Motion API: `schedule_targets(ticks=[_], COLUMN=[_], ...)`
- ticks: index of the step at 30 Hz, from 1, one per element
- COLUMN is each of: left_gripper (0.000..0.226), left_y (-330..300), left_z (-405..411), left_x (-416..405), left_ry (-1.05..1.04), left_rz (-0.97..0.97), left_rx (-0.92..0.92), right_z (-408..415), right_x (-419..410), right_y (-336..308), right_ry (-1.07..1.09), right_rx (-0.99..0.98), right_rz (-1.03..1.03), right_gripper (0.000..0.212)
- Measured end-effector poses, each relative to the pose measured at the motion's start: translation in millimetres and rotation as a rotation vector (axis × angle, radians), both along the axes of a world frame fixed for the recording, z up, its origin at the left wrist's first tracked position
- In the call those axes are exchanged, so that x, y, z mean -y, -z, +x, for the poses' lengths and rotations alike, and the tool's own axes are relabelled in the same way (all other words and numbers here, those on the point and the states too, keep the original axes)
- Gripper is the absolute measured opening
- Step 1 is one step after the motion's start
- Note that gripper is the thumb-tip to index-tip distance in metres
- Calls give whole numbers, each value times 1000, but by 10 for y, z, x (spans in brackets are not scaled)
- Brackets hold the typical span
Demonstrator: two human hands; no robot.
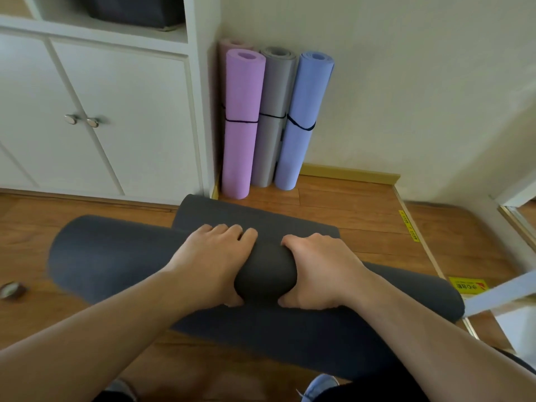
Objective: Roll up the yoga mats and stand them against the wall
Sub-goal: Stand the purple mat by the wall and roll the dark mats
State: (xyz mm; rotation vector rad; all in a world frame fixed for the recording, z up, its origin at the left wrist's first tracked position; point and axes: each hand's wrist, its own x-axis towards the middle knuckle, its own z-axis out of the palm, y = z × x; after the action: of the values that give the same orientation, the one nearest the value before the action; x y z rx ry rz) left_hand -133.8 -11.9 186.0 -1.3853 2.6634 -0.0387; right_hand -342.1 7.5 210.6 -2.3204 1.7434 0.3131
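Meanwhile hands (265,268) clamp dark mat (116,256) | three rolled mats (272,120) upright in corner | cabinet (101,111) left

White cabinet (121,111) far left, two round metal knobs (82,121) side by side on its doors. Dark bin (136,8) up in the open shelf. Wooden floor (348,204) throughout. Tape roll (12,290) near left. Yellow warning sticker (468,285) right; yellow strip (409,226) farther back.
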Motion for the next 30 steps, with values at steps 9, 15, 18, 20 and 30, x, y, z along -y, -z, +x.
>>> schedule_targets(ticks=[9, 15, 18, 20, 30], left_gripper=[80, 106, 106, 94, 87], left_y=[-185, -108, -39, -43, -133], left_z=[117, 80, -5, -38, 56], left_x=[98, -5, -32, -12, 61], left_ry=[-88, -17, -2, -1, -36], left_rz=[221, 62, -40, -40, 151], left_rx=[-85, -112, -108, -139, -175], right_z=[122, 27, -22, -19, 23], right_x=[-130, -30, 3, -10, -19], right_y=[57, -54, -75, -51, 16], right_ry=[-52, -57, -14, -7, -40], right_rx=[-76, -39, -18, -4, -23], right_rz=[-160, -159, -92, -64, -150], right_gripper=[105, 79, 82, 91, 87])
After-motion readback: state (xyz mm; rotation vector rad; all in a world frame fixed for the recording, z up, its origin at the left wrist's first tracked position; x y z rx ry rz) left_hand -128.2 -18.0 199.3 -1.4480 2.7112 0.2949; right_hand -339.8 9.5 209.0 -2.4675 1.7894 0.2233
